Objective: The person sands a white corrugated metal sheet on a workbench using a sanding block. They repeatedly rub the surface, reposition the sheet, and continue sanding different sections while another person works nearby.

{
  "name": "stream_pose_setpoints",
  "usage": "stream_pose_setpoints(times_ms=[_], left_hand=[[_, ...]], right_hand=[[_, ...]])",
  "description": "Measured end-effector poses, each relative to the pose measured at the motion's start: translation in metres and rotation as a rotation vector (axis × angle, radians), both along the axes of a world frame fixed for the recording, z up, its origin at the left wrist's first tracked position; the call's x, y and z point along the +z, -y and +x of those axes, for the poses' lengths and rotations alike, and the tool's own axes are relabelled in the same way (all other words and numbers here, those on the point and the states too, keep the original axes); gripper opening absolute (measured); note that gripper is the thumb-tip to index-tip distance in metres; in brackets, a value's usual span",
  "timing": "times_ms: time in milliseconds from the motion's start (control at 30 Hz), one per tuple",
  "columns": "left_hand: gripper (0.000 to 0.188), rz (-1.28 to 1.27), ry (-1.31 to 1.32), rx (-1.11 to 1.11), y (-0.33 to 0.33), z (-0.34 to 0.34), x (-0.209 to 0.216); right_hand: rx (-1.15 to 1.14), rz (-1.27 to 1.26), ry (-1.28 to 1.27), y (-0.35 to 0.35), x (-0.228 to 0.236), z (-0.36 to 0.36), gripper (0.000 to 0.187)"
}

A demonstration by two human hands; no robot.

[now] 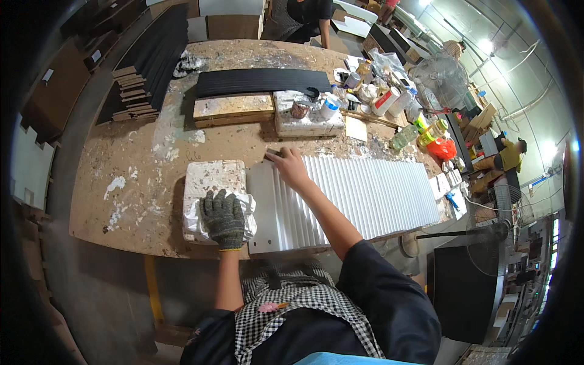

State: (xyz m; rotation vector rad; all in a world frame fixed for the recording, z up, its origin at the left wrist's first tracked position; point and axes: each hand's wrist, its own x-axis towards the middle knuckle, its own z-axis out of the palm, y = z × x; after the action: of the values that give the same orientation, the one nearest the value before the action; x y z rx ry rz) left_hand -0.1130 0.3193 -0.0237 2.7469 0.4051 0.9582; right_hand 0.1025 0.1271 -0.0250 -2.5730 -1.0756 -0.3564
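A white ribbed panel [365, 198] lies on the worktable, its smooth left end close to me. Bare, my right hand [291, 168] is at the far left corner of the panel, its fingers closed on a small dark flat piece [272, 154]; its exact kind is too small to tell. My left hand [223, 219], in a grey knitted glove, rests with fingers spread on crumpled white material [193, 220]. That material lies over the near part of a paint-spotted white block [214, 174], left of the panel.
The worktable [146, 201] is stained with paint. Behind the panel are a black board [261, 81], a wooden block [234, 109] and a white block holding jars [310, 125]. Bottles and cans [386, 100] crowd the right. Black boards [149, 67] are stacked far left. A person [307, 18] stands beyond.
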Motion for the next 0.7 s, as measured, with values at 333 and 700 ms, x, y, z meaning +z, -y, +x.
stream_pose_setpoints(times_ms=[333, 700], left_hand=[[0.022, -0.042, 0.0, 0.015, 0.001, -0.003, 0.005], [0.019, -0.032, 0.035, 0.001, 0.004, 0.003, -0.001]], right_hand=[[0.186, -0.125, -0.192, 0.067, 0.072, -0.164, 0.04], [-0.099, -0.021, -0.059, -0.007, 0.007, 0.031, 0.055]])
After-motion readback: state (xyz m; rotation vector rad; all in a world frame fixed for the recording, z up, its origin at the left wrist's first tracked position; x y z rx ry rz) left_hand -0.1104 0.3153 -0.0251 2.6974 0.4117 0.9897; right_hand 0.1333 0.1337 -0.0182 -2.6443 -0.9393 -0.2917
